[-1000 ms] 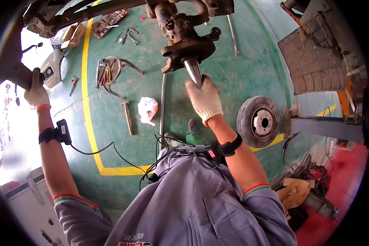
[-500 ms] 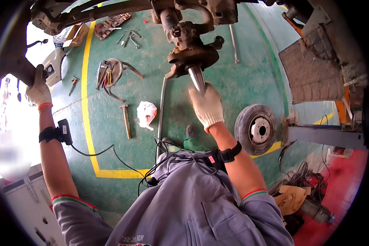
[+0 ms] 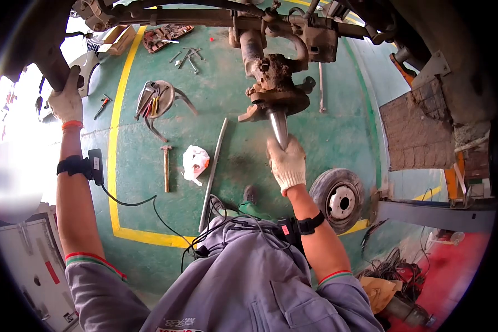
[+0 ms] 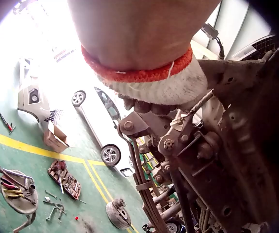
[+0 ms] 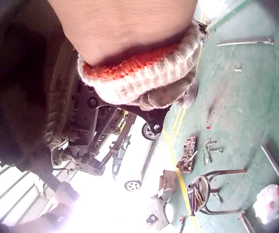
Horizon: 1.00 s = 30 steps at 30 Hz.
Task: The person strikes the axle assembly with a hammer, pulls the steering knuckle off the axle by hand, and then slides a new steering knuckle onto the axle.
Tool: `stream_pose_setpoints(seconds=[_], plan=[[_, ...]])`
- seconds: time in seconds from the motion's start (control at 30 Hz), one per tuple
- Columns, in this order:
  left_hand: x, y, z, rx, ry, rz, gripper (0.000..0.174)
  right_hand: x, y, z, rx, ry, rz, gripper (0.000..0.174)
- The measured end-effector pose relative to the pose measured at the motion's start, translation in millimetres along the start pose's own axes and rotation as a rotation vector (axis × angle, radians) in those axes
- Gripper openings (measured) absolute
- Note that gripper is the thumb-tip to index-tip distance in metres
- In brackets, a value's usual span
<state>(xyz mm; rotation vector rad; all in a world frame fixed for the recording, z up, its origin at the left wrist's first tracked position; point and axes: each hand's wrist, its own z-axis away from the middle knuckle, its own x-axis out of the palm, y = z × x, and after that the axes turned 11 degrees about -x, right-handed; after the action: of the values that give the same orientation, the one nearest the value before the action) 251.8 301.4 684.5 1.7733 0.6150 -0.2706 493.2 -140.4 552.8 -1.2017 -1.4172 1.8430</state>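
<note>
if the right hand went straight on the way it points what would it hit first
Likely the rusty flange at the base of the shiny spindle that the right hand is on, though depth is hard to judge.

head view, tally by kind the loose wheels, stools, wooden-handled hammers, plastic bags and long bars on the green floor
Loose wheel: 1
Stool: 1
Wooden-handled hammer: 1
Plastic bag: 1
Long bars: 2
Total: 6
</note>
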Motion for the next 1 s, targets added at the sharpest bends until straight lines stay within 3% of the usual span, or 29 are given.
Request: stream_pose_setpoints(seconds=[0.03, 0.07, 0.13, 0.23, 0.27, 0.3, 0.33, 0.4, 0.43, 0.87, 0.93, 1.0], plan=[[2, -15, -11, -0.003, 0.003, 0.005, 0.047, -1, -2, 0, -0.006, -0.001, 0.003, 0.030], [7, -42, -30, 0.208, 0.003, -0.113, 0.025, -2, -4, 1, 0.004, -0.013, -0.043, 0.028], [8, -52, -37, 0.416, 0.006, -0.230, 0.031, -2, -5, 2, 0.010, -0.027, -0.087, 0.027], [6, -40, -27, 0.415, 0.011, -0.240, 0.032, 0, 0, 1, -0.001, -0.030, -0.089, 0.025], [5, -27, -18, 0.313, 0.006, -0.124, 0.024, 2, 1, 1, -0.019, 0.003, -0.097, 0.023], [3, -18, -11, 0.211, 0.001, -0.008, 0.047, 3, 1, 1, -0.037, 0.035, -0.106, 0.021], [1, -19, -11, 0.206, 0.007, -0.007, 0.047, 2, 0, 1, -0.042, 0.030, -0.103, 0.021], [1, -21, -14, 0.378, 0.020, -0.069, 0.047, -1, -4, 2, 0.002, -0.005, -0.114, 0.024], [3, -21, -15, 0.237, -0.004, 0.007, 0.048, -1, -4, 2, -0.002, -0.010, -0.113, 0.024], [0, -2, 2, 0.077, 0.003, 0.024, 0.053, 0, 6, -1, -0.047, 0.009, -0.040, 0.019], [-2, 3, 6, 0.060, -0.018, -0.038, 0.043, 0, 6, -1, -0.049, 0.011, -0.034, 0.019], [-2, 2, 7, 0.068, -0.036, -0.012, 0.044, 1, 3, 0, -0.090, 0.031, -0.010, 0.022]])
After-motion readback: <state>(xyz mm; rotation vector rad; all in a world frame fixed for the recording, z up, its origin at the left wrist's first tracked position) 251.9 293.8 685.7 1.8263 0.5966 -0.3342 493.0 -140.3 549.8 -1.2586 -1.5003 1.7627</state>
